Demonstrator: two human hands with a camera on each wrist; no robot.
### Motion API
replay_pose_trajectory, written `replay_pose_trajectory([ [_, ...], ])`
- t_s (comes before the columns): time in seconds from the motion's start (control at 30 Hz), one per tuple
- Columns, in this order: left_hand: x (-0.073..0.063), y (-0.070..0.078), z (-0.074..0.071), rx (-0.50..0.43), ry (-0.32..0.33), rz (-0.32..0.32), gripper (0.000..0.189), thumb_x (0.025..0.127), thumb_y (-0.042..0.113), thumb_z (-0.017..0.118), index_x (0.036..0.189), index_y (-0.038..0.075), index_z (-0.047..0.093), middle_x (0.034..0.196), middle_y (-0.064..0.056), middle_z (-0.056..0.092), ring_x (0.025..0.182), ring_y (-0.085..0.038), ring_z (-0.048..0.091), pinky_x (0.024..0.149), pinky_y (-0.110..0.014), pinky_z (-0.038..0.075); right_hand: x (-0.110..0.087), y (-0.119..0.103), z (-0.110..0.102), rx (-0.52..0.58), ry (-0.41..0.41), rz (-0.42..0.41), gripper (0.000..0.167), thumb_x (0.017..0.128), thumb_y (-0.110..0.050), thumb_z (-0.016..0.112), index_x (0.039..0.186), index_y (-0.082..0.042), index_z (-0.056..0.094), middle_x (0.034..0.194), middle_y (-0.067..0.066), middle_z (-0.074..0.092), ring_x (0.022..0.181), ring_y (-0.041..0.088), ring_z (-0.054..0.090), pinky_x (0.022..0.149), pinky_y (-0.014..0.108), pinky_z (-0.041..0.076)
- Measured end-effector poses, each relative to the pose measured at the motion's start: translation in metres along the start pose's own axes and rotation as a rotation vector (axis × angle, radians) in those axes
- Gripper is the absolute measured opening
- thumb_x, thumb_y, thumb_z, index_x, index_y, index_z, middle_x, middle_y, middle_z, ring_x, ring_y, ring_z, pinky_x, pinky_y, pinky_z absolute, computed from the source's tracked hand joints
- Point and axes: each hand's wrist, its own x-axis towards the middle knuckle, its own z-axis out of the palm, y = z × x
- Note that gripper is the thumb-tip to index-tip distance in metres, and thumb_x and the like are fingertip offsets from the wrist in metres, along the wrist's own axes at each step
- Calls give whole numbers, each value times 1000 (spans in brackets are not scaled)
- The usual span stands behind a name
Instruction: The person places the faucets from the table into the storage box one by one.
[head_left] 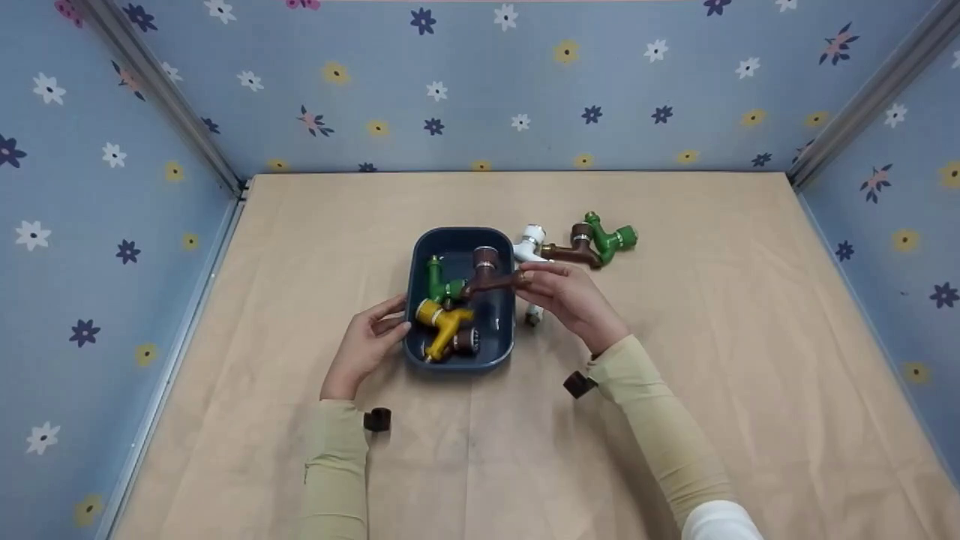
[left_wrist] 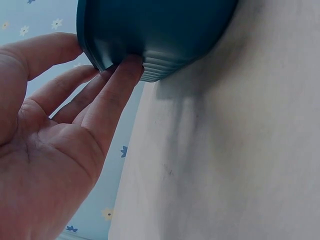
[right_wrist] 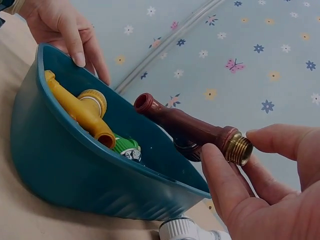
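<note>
My right hand (head_left: pixel 564 298) pinches a brown faucet (head_left: pixel 487 283) by its threaded brass end and holds it over the right side of a dark blue plastic bin (head_left: pixel 459 365). In the right wrist view, the brown faucet (right_wrist: pixel 187 125) lies level with the rim, its spout towards the inside. My left hand (head_left: pixel 365 343) holds the bin's left side, thumb at the rim and fingers on the outer wall (left_wrist: pixel 155 30). Inside the bin are a green faucet (head_left: pixel 436 281), a yellow faucet (head_left: pixel 444 330) and another brown faucet (head_left: pixel 466 341), partly covered by the yellow one.
Right of the bin, a white faucet (head_left: pixel 531 236), a brown faucet (head_left: pixel 581 247) and a green faucet (head_left: pixel 616 238) lie close together on the beige cloth (head_left: pixel 712 322). Another white piece (head_left: pixel 534 311) shows under my right hand. Flowered blue panels (head_left: pixel 480 90) enclose the table.
</note>
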Motion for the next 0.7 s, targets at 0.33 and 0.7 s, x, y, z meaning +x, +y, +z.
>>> replay_pose_trajectory([
  [0.33, 0, -5, -1, 14, 10, 3, 51, 92, 0, 62, 141, 0, 46, 137, -24, 48, 118, -35, 54, 85, -24, 51, 11, 1, 8, -11, 8, 33, 43, 93, 2, 59, 132, 15, 45, 118, 22, 59, 106, 28, 62, 92, 36, 49],
  [0.7, 2, -6, -1, 14, 19, 5, 51, 91, -1, 62, 140, -1, 46, 134, -26, 49, 115, -36, 55, 85, -24, 51, 21, 3, 13, -30, 31, 57, 43, 93, -1, 60, 132, 12, 47, 123, 23, 56, 106, 26, 62, 91, 34, 50],
])
